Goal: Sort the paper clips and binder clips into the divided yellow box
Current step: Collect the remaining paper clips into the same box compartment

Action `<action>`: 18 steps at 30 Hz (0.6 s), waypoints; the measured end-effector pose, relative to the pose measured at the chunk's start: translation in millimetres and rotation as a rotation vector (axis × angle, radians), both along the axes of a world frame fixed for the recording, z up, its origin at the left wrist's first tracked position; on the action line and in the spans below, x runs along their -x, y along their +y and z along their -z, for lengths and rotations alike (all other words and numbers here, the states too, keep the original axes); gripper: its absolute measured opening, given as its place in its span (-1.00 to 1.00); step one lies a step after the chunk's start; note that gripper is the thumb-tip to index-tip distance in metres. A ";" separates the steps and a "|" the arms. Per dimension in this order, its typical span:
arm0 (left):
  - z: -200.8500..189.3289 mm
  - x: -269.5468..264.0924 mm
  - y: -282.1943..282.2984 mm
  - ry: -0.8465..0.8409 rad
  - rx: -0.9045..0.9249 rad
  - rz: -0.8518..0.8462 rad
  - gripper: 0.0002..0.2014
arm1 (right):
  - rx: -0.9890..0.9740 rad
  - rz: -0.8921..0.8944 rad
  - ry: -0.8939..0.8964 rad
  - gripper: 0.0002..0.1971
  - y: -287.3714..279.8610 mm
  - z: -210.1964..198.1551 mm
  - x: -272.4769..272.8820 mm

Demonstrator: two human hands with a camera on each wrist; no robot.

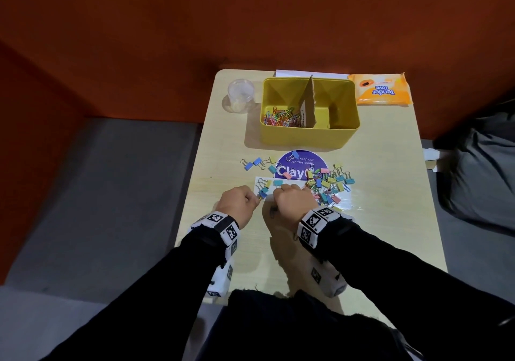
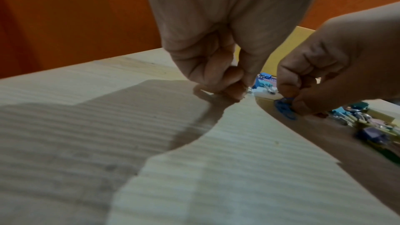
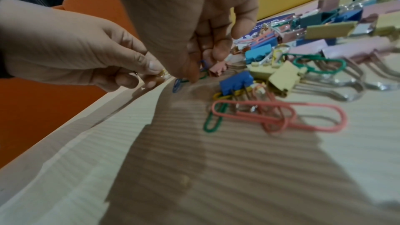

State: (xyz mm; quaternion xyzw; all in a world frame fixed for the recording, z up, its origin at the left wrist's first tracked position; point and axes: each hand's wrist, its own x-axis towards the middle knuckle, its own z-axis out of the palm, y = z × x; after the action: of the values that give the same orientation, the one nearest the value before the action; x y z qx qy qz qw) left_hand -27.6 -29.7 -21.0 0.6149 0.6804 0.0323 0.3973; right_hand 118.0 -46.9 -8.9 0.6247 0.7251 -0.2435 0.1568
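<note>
The divided yellow box (image 1: 309, 132) stands at the table's far side, with a cardboard divider (image 1: 309, 101) and several coloured paper clips (image 1: 281, 117) in its left compartment. The right compartment looks bare. A mixed pile of binder clips and paper clips (image 1: 327, 185) lies nearer me on the table. My left hand (image 1: 257, 197) pinches a small shiny clip (image 3: 162, 73) just above the table; I cannot tell its kind. Close beside it, my right hand (image 3: 190, 76) pinches blue paper clips (image 3: 177, 85) against the tabletop at the pile's left edge.
A clear plastic cup (image 1: 240, 94) stands left of the box and an orange wipes pack (image 1: 379, 89) lies to its right. A purple round sticker (image 1: 298, 165) lies under some clips. A few binder clips (image 1: 256, 163) lie apart at the left. Orange walls surround the small table (image 1: 390, 235).
</note>
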 end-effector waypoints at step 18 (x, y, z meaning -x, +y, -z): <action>5.1 1.0 -10.5 0.048 -0.147 0.241 -0.81 | -0.145 0.514 0.500 -0.62 -14.0 -7.8 -30.7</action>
State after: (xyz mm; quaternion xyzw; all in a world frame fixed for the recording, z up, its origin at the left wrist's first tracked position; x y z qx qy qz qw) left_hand -28.7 -40.1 -26.1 0.7204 0.6065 0.0195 0.3358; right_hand 148.6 -60.9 -1.1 0.7173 0.5755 -0.3682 -0.1365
